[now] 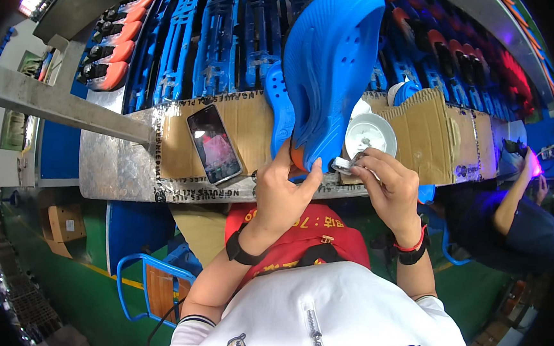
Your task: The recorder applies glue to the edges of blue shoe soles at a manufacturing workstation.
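A large blue foam clog (326,67) stands tilted in front of me, its lower end near the table's front edge. My left hand (284,193) grips that lower end, thumb against the side and fingers partly hidden behind it. A small orange patch shows beside those fingers. Pinched in the fingers of my right hand (388,187) is a small silvery piece (342,165), held against the clog's lower right side; its exact kind is unclear. Just beyond my right hand sits a white bowl (386,126) with whitish stuff inside. Another blue clog (279,109) lies behind the left edge of the first.
A phone (215,144) lies on the cardboard-covered table (170,141) at left. A conveyor of blue slats (221,47) runs behind, carrying orange-and-black shoes (113,52). A metal bar (63,106) juts in from the left. Another person (508,218) works at right.
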A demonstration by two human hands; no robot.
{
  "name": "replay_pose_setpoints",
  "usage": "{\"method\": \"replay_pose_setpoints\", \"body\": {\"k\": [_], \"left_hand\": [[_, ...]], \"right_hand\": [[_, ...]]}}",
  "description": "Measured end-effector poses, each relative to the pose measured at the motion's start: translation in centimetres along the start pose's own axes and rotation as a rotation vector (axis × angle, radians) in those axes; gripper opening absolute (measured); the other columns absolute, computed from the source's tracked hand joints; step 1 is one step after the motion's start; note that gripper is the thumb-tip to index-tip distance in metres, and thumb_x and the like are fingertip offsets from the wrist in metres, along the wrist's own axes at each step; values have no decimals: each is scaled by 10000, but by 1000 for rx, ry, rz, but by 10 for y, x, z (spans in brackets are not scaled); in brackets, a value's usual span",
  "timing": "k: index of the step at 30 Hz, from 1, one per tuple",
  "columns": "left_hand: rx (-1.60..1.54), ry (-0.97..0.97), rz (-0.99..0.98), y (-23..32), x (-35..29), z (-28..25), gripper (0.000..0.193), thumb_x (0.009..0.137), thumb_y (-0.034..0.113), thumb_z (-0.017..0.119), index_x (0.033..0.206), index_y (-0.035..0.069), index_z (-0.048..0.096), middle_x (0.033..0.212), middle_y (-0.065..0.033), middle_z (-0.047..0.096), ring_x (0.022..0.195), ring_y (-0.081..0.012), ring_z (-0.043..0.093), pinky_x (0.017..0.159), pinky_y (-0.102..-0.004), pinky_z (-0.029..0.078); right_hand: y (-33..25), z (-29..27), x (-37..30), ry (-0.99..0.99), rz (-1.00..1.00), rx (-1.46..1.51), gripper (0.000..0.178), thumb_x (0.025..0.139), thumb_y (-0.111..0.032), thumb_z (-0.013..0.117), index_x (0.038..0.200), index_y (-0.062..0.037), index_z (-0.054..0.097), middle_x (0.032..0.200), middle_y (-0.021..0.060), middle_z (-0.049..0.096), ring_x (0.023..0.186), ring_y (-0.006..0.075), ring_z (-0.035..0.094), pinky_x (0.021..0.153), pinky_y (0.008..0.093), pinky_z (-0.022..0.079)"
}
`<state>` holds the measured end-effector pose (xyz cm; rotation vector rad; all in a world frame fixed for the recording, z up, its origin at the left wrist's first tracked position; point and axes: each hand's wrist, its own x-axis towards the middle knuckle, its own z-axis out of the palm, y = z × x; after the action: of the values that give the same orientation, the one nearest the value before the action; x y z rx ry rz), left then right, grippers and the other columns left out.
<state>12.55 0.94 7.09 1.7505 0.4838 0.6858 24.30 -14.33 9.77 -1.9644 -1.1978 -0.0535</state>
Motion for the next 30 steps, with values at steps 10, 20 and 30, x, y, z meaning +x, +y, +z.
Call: {"method": "replay_pose_setpoints", "body": {"k": [10, 20, 30], "left_hand": [[-21, -9, -15, 1, -3, 1, 461, 837, 48, 678, 1248, -92, 522, 885, -176, 707, 774, -259, 724, 695, -332, 572], [-17, -13, -7, 4, 3, -2, 456, 832, 53, 672, 1246, -77, 532, 885, -208, 696, 781, -296, 722, 700, -346, 574], [-149, -33, 69, 42, 41, -23, 613, 830, -5, 694, 1297, -43, 299, 1079, -171, 626, 954, -205, 669, 773, -306, 572]], "right_hand": [[4, 4, -1, 31, -16, -2, 118, 764, -23, 755, 863, -16, 691, 903, 129, 703, 676, 270, 694, 569, 316, 539], [0, 0, -1, 99, 61, -74, 134, 768, 16, 747, 887, 8, 686, 915, 145, 698, 693, 277, 692, 606, 318, 540], [23, -27, -5, 289, 165, -70, 79, 787, 8, 726, 847, 25, 679, 880, 169, 689, 754, 282, 687, 647, 322, 523]]}}
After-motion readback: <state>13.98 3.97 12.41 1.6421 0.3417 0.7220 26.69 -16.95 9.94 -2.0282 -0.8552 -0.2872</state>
